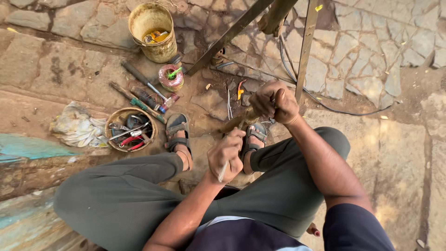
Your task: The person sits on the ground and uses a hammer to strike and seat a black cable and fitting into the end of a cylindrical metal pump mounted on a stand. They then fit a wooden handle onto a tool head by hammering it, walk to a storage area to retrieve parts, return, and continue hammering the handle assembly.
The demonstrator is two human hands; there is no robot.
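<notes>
Left hand (226,155) closed on a thin pale tool (222,172); right hand (274,101) clenched around a fibrous brown bundle (241,120), above the sandalled feet on the stone floor (353,60). Possible slip toward fingers if bundle shifts. Beyond: bowl of tools (118,116), yellow bucket (160,49).

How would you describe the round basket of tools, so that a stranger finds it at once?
Start from the yellow bucket at the top of the stone ground. Lower down, beside the crumpled plastic bag, sits the round basket. Unlike the bucket, it is shallow and full of metal tools.
</notes>
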